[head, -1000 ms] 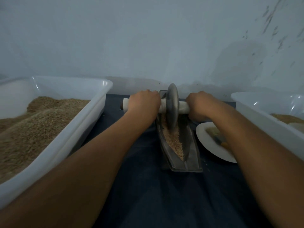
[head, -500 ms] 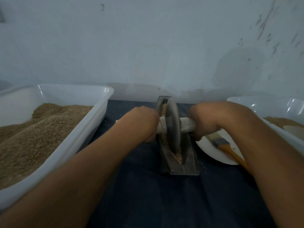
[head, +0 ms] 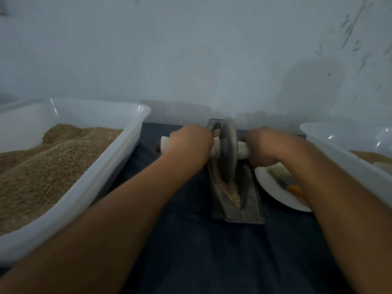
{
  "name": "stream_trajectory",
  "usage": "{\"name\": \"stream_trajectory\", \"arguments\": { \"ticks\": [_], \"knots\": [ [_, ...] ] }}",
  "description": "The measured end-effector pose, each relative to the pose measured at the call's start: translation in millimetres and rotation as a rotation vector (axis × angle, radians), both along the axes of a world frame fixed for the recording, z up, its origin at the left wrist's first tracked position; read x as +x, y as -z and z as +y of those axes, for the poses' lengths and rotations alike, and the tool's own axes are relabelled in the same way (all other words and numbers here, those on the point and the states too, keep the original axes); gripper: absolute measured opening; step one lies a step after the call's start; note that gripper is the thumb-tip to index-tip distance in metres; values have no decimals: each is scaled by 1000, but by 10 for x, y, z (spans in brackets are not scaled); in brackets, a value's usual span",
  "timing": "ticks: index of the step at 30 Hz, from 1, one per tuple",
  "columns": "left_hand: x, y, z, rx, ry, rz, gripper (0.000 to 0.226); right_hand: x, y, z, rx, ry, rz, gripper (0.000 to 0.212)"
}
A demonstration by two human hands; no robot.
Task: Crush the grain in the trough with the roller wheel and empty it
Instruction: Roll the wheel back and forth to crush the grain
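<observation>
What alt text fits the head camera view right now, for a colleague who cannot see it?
Both hands, left hand and right hand, grip the white axle of a roller wheel standing in a metal trough of grain. White tubs flank it; a brush lies on a white plate.

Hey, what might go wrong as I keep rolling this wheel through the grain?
Grain piled near the trough end could spill onto the dark cloth. The right hand hangs just over the plate holding the brush and may knock it. The narrow trough might tip under uneven pushing.
</observation>
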State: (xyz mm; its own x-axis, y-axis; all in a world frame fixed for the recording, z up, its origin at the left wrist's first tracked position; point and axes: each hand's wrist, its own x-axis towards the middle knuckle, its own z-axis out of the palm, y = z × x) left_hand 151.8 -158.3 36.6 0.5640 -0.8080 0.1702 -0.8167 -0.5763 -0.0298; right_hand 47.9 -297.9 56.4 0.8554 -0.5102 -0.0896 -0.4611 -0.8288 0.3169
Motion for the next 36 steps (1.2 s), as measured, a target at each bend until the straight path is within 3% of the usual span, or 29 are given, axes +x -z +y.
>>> {"name": "stream_trajectory", "arguments": {
  "ticks": [2, 6, 15, 27, 36],
  "knots": [
    [41, -2, -27, -16, 10, -25, 26, 38, 37, -62, 1, -7, -90, 41],
    [124, -2, -112, -76, 17, -71, 33, 103, 79, -173, 45, 1, -176, 53],
    [357, 35, -221, -113, 28, -79, 38, 303, 51, -235, -29, -44, -250, 40],
    [96, 93, -97, -142, -29, -181, 34, 17, -32, 15, 51, 29, -76, 34],
    [-9, 65, 32, -25, -34, -29, 23, -223, -113, 191, 103, 3, 17, 34]
  ]
}}
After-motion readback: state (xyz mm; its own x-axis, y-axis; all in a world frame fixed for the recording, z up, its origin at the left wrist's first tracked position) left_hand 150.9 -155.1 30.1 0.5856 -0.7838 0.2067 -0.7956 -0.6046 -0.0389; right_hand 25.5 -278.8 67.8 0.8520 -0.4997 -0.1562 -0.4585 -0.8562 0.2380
